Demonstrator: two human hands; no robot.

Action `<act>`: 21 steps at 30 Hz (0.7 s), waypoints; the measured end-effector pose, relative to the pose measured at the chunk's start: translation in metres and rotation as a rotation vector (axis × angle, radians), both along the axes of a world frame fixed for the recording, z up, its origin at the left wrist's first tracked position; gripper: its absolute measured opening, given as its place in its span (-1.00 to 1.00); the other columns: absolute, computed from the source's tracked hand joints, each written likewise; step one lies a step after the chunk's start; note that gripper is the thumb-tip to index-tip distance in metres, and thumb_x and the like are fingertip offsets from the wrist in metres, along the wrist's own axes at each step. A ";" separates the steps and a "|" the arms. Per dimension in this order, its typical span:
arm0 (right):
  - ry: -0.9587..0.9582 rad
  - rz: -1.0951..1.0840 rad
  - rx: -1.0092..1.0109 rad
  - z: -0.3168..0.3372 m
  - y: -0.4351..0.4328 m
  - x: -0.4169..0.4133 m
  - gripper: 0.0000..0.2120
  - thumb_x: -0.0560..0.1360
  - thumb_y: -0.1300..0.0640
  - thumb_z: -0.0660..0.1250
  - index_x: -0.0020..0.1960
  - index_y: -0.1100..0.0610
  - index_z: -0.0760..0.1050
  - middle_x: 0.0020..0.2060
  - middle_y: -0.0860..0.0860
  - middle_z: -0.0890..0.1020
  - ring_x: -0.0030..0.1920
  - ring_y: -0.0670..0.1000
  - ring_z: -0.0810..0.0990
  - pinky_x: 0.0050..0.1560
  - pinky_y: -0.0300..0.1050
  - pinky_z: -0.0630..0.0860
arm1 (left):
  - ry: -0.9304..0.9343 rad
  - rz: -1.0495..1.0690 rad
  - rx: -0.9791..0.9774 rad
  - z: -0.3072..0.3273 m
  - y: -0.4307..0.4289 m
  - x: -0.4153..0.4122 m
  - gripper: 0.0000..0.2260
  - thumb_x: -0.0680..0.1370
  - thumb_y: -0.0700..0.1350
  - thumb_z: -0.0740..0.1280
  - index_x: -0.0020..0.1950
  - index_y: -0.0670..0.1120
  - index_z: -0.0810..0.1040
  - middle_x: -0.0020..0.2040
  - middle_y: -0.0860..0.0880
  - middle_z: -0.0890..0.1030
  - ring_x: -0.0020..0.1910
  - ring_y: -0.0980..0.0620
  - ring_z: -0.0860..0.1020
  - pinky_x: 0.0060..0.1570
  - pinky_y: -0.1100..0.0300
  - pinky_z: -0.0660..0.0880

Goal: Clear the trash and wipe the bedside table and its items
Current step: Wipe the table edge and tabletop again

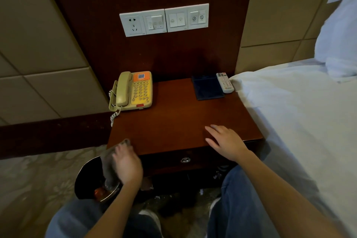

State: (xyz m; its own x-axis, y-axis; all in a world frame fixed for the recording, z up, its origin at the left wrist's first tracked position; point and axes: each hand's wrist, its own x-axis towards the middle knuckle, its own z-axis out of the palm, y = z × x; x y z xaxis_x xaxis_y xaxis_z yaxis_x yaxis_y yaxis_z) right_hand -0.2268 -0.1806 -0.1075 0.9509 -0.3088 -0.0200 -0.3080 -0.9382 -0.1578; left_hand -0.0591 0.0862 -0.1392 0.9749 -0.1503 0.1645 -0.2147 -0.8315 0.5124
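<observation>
Greyish item (107, 162) in left fingers (121, 151), over bin (83, 183)

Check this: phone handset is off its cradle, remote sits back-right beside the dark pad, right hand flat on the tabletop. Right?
No. In the head view the handset lies on the cradle of the phone, not off it. The rest holds: the remote sits back-right beside the dark pad, and the right hand lies flat on the tabletop.
</observation>
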 end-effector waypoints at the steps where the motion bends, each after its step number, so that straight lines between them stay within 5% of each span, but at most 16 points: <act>1: -0.001 -0.001 -0.010 -0.001 -0.001 0.001 -0.47 0.64 -0.15 -0.03 0.55 0.02 0.11 0.49 0.02 0.25 0.48 0.03 0.22 0.38 -0.05 0.26 | 0.035 -0.082 0.078 0.005 -0.015 0.000 -0.64 0.63 -0.25 0.09 0.43 -0.27 0.32 0.45 -0.26 0.31 0.46 -0.20 0.25 0.46 -0.12 0.11; 7: -0.110 -0.003 -0.016 0.011 -0.012 0.005 -0.52 0.65 -0.10 0.01 0.49 0.09 0.27 0.46 0.08 0.33 0.44 0.09 0.31 0.32 0.00 0.31 | 0.071 -0.494 0.414 0.023 -0.116 -0.050 -0.44 0.65 0.12 -0.07 0.55 -0.21 0.06 0.56 -0.18 0.05 0.54 -0.11 0.02 0.49 0.00 -0.09; 11: -0.155 -0.054 -0.043 0.013 -0.032 -0.008 -0.59 0.64 0.00 0.12 0.43 0.13 0.38 0.42 0.11 0.38 0.41 0.11 0.35 0.31 0.03 0.34 | 0.048 -0.753 0.425 0.018 -0.153 -0.092 -0.07 0.38 0.39 -0.49 0.57 -0.14 -0.03 0.57 -0.12 -0.02 0.55 -0.06 -0.07 0.48 0.04 -0.19; 16: -0.195 0.007 -0.040 0.015 -0.033 -0.011 -0.65 0.61 0.08 0.18 0.35 0.17 0.47 0.38 0.14 0.44 0.38 0.14 0.41 0.32 0.05 0.35 | -0.025 -0.830 0.237 0.027 -0.140 -0.080 -0.54 0.66 0.06 0.00 0.54 -0.08 0.17 0.55 -0.02 0.15 0.54 0.04 0.02 0.48 0.09 -0.15; 21: -0.138 0.159 0.057 0.020 0.002 0.015 -0.55 0.65 0.03 0.12 0.49 0.16 0.26 0.50 0.09 0.25 0.50 0.07 0.19 0.45 -0.07 0.16 | -0.051 -0.514 0.355 0.025 -0.083 -0.026 -0.47 0.65 0.10 0.00 0.56 -0.12 0.08 0.57 -0.09 0.05 0.55 -0.06 -0.03 0.50 -0.01 -0.09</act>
